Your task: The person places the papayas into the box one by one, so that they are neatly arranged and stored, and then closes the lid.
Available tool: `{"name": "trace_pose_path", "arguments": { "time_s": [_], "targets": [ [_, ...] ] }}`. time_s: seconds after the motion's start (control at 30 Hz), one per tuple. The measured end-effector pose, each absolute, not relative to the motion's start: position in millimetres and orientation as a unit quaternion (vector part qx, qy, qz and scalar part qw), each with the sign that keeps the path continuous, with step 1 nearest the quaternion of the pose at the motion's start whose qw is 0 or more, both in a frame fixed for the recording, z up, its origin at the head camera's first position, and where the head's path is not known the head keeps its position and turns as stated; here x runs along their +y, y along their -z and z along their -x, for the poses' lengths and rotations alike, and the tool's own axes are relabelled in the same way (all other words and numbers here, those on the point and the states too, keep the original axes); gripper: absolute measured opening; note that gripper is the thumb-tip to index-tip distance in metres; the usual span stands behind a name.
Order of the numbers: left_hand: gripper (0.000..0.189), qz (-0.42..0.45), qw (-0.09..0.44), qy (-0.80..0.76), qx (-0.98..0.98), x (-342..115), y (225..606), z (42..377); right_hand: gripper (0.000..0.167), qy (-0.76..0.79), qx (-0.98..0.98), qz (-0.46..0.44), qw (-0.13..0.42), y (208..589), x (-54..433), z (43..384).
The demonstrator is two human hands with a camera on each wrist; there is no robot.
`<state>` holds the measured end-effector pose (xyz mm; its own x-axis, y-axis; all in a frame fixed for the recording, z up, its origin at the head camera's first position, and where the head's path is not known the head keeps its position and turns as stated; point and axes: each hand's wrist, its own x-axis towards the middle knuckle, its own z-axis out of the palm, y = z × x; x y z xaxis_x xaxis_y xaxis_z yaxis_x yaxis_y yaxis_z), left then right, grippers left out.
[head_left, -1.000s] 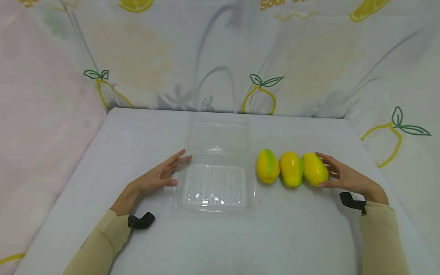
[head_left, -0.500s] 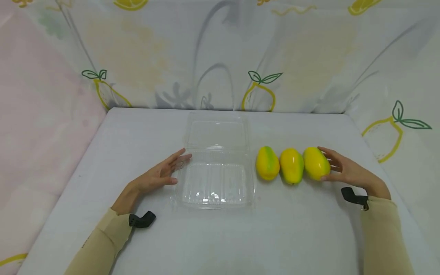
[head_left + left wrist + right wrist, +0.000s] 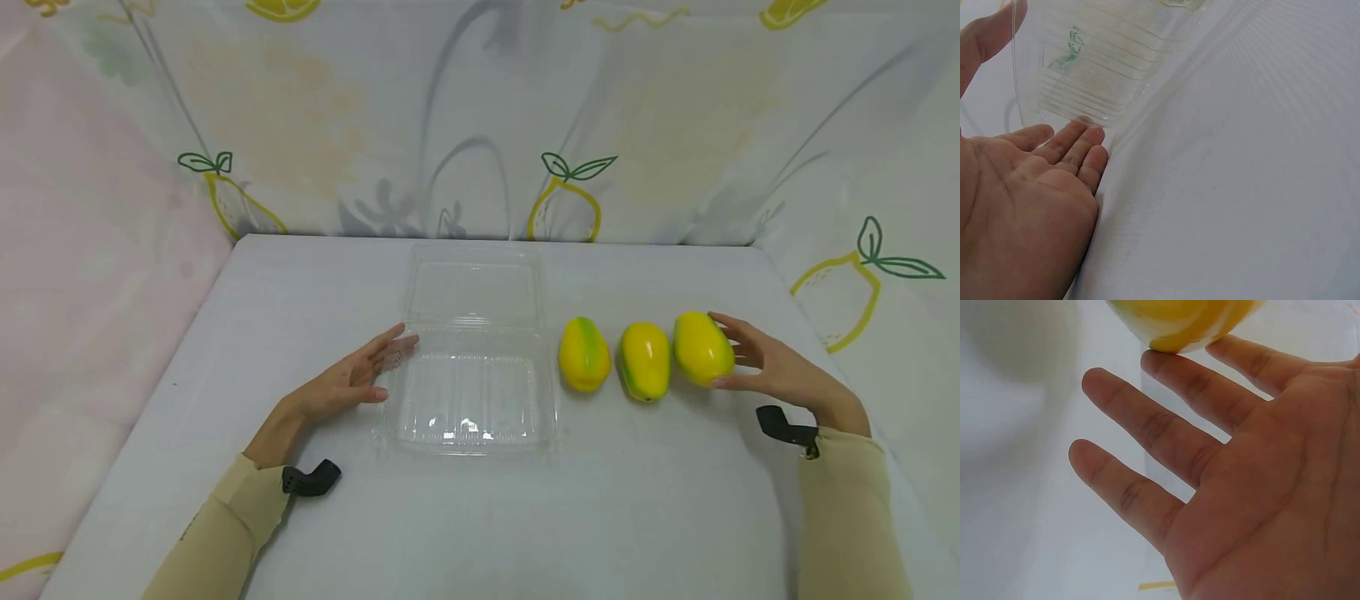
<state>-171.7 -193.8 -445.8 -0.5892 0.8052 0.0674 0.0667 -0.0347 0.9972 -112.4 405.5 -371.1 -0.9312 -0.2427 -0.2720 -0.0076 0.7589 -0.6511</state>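
Note:
Three yellow-green mangoes are at the right of the head view. My right hand (image 3: 780, 367) holds the rightmost mango (image 3: 703, 350) between thumb and fingertips, and it looks raised off the table. In the right wrist view this mango (image 3: 1185, 322) meets the index and middle fingertips, while the other two fingers reach out free. The middle mango (image 3: 645, 361) and the left mango (image 3: 584, 356) lie apart on the table. A clear plastic clamshell box (image 3: 468, 404) lies with its lid (image 3: 474, 287) folded back. My left hand (image 3: 341, 385) is at its left side, fingers extended and fingertips right at the wall (image 3: 1085, 94).
The white table (image 3: 480, 533) ends at a back wall of printed fabric (image 3: 337, 125) with lemon drawings. More fabric hangs along the left and right sides. A black wrist camera (image 3: 311, 479) sits on the left sleeve and another camera (image 3: 786, 427) on the right.
The right hand has moved right and slightly up in view with the rightmost mango. The middle mango has shifted right and turned a little, away from the left one. The left hand stays put.

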Motion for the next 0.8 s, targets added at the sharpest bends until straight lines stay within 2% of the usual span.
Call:
{"name": "trace_pose_path", "arguments": {
  "time_s": [0.8],
  "targets": [
    [0.089,-0.351,0.294,-0.633,0.624,-193.7,445.2,172.1,0.097,0.345,0.925,0.083,0.137,365.5,403.1,111.8]
  ]
}}
